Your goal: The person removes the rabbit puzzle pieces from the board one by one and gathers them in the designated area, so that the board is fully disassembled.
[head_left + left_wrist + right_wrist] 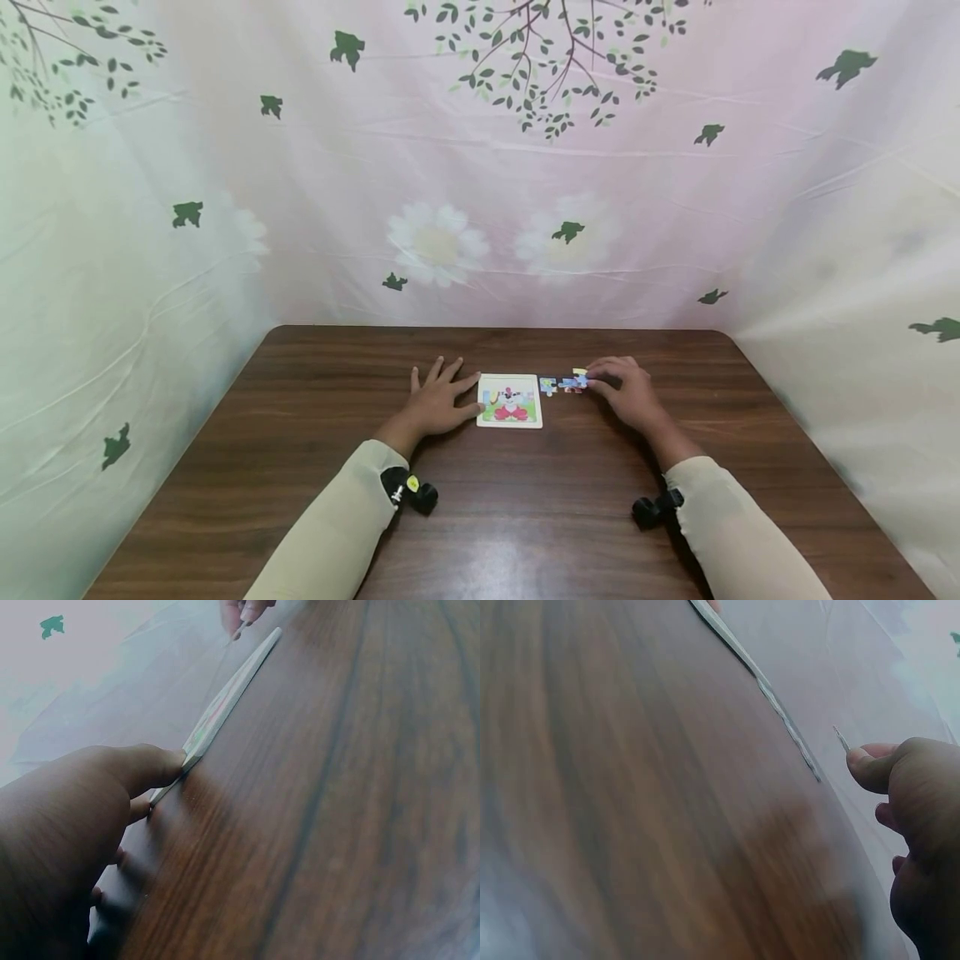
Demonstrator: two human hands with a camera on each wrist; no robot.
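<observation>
A white-framed picture puzzle board (pixel 509 421) lies flat on the table, showing a cartoon figure in red on green. My left hand (pixel 438 404) rests at its left side with fingers spread, thumb and index fingertips touching the frame. In the left wrist view the thumb (pixel 161 766) presses the board's edge (pixel 232 697). Between thumb and forefinger, my right hand (pixel 628 390) pinches a jigsaw piece (pixel 580 377), blue and yellow. The right wrist view shows this piece (pixel 841 739) edge-on, raised above the table. Loose jigsaw pieces (pixel 548 386) lie just right of the board.
The dark wooden table (pixel 510 517) reaches back to a pale fabric backdrop (pixel 480 167) printed with leaves and flowers. Fabric also hangs along both sides. Each wrist carries a black camera (pixel 424 498) strapped over a light sleeve (pixel 330 533).
</observation>
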